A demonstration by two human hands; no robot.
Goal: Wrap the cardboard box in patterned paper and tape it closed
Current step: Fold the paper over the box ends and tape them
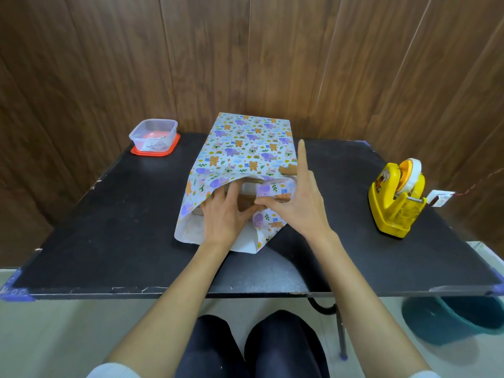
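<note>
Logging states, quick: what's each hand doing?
Left hand: open, pressing into the brown cardboard box.
Right hand: pinching a flap of the animal-patterned wrapping paper.

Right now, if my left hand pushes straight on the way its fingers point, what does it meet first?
The box, at its near end. The left hand points away from you into the open end of the paper, and its fingertips seem to touch the cardboard there, though depth is hard to judge.

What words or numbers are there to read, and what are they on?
Nothing here can be read.
Label on the tub: dark marks, too blurred.
Sticker on the dispenser: a picture, too small.
Tag by the dispenser: too blurred.
Paper: only animal pictures, no words.
</note>
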